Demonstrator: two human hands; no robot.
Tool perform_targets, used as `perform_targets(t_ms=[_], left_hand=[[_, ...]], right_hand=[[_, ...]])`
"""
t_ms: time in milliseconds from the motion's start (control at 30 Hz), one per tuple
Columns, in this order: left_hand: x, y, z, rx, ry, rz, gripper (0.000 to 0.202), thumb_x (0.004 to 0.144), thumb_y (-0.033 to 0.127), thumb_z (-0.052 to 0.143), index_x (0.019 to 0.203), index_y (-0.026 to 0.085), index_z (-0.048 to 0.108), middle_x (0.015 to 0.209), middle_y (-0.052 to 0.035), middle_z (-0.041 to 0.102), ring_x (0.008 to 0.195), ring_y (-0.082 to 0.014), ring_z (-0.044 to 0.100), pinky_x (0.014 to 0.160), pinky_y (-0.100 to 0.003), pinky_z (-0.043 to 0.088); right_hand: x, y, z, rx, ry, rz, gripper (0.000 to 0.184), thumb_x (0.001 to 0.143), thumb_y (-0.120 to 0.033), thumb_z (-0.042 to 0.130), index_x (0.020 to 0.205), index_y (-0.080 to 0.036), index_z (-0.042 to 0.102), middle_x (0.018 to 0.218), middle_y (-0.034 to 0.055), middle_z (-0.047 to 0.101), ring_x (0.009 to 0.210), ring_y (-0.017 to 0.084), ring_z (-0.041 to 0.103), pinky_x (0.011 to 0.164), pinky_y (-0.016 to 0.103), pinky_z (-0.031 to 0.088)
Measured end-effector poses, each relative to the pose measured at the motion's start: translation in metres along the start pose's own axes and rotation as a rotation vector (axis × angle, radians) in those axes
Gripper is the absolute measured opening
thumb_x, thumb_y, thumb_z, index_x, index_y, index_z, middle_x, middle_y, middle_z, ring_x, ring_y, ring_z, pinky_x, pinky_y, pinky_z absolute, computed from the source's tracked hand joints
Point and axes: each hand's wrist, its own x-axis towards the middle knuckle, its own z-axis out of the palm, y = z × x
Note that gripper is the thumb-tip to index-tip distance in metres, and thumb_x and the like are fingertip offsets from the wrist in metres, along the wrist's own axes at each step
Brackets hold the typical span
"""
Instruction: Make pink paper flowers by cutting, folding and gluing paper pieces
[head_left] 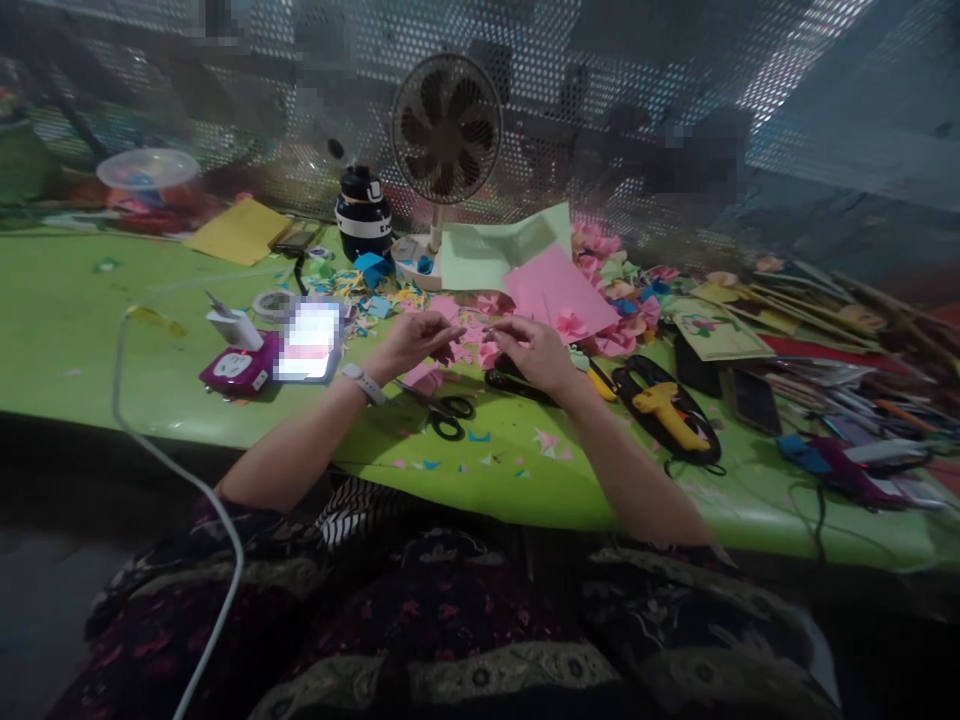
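My left hand (420,342), with a white band on the wrist, is closed, thumb and fingertips drawn together above pink paper scraps (471,328). Facing it, a short gap away, my right hand (529,352) is also closed in a pinch. What either hand holds, if anything, is too small to make out against the pink paper behind. Black-handled scissors (448,412) lie on the green table below my left hand. A folded pink piece (424,378) rests beside them. Under my right wrist lies a dark tool (517,386), partly hidden.
A pink sheet (559,290) and a pale green sheet (495,245) lie behind the hands. Further back stand a fan (447,130) and a dark bottle (363,220). A lit phone (307,340) is left; a yellow glue gun (667,415) is right. A white cable (180,465) crosses the left edge.
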Motion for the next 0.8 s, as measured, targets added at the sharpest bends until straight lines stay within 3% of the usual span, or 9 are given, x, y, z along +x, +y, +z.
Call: perform_targets(t_ms=[167, 300, 433, 633, 800], left_hand=[[-0.004, 0.013, 0.001, -0.066, -0.084, -0.016, 0.039, 0.089, 0.050, 0.070, 0.076, 0.014, 0.063, 0.064, -0.0053, 0.070, 0.057, -0.0111, 0.068, 0.055, -0.022, 0.056], [-0.004, 0.014, 0.002, -0.155, -0.153, -0.045, 0.040, 0.087, 0.051, 0.073, 0.077, 0.014, 0.062, 0.065, -0.0049, 0.071, 0.056, -0.0106, 0.069, 0.057, -0.021, 0.056], [-0.005, 0.012, 0.004, -0.266, -0.245, -0.082, 0.041, 0.086, 0.051, 0.074, 0.081, 0.013, 0.061, 0.065, -0.0036, 0.071, 0.055, -0.0104, 0.068, 0.056, -0.021, 0.056], [-0.009, 0.015, 0.003, -0.308, -0.359, -0.119, 0.042, 0.083, 0.053, 0.075, 0.081, 0.013, 0.061, 0.071, -0.0057, 0.073, 0.060, -0.0112, 0.070, 0.059, -0.022, 0.057], [-0.010, 0.019, 0.003, -0.289, -0.372, -0.115, 0.039, 0.085, 0.051, 0.075, 0.081, 0.014, 0.064, 0.069, -0.0061, 0.073, 0.060, -0.0130, 0.070, 0.061, -0.026, 0.059]], right_hand=[[0.001, -0.023, 0.001, 0.112, -0.131, -0.044, 0.025, 0.099, -0.039, 0.051, 0.096, -0.019, 0.065, 0.096, 0.0067, 0.072, 0.089, 0.020, 0.065, 0.082, 0.034, 0.049], [0.005, -0.023, 0.006, 0.052, -0.145, -0.017, 0.029, 0.100, -0.047, 0.048, 0.090, -0.021, 0.055, 0.087, 0.0045, 0.066, 0.081, 0.019, 0.060, 0.076, 0.032, 0.045], [0.008, -0.023, 0.014, 0.161, -0.219, -0.020, 0.042, 0.097, -0.063, 0.048, 0.086, -0.022, 0.050, 0.080, 0.0012, 0.057, 0.075, 0.017, 0.054, 0.072, 0.031, 0.044], [0.006, -0.028, 0.009, 0.267, -0.322, -0.047, 0.047, 0.093, -0.068, 0.053, 0.085, -0.021, 0.053, 0.081, 0.0005, 0.051, 0.076, 0.016, 0.048, 0.069, 0.030, 0.042], [0.001, -0.031, 0.006, 0.270, -0.325, -0.054, 0.049, 0.091, -0.069, 0.055, 0.081, -0.021, 0.054, 0.079, -0.0003, 0.049, 0.074, 0.015, 0.046, 0.069, 0.029, 0.041]])
